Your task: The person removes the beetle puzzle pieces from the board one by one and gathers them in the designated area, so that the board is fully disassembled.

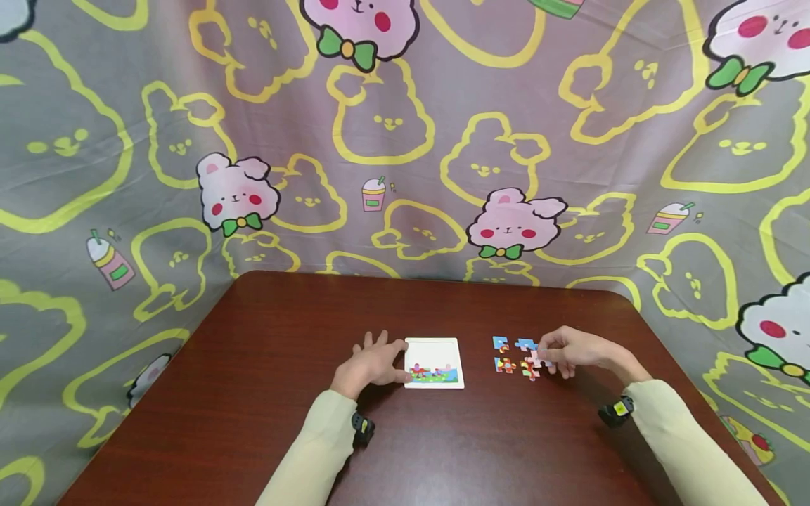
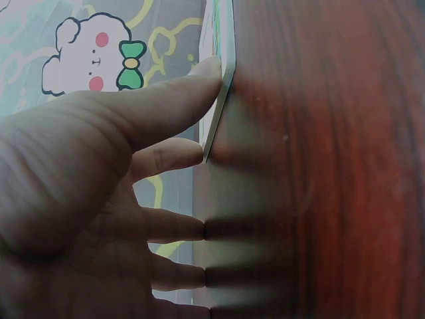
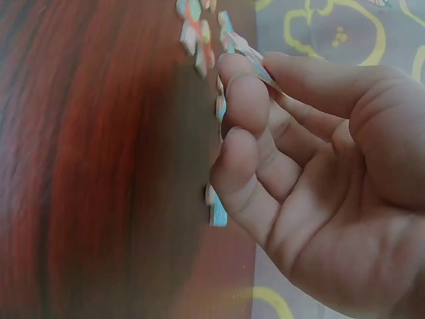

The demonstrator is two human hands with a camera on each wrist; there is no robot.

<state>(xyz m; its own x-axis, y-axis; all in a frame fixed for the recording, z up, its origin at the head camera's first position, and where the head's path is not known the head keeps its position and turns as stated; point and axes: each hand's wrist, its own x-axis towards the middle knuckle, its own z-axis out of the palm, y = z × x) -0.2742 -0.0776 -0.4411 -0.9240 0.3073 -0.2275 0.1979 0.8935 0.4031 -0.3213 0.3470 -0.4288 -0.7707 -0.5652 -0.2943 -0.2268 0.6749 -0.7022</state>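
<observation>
Puzzle piece (image 3: 248, 52), right of board (image 1: 433, 355); presumably light, stiff, best edge-held; right hand (image 1: 565, 350) pinches it; left hand (image 1: 372, 362), fingers extended, touches board.

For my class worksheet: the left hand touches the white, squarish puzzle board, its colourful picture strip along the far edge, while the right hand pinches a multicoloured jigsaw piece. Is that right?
Wrong edge: the colourful picture strip lines the near edge of the white board, as the head view shows.
</observation>
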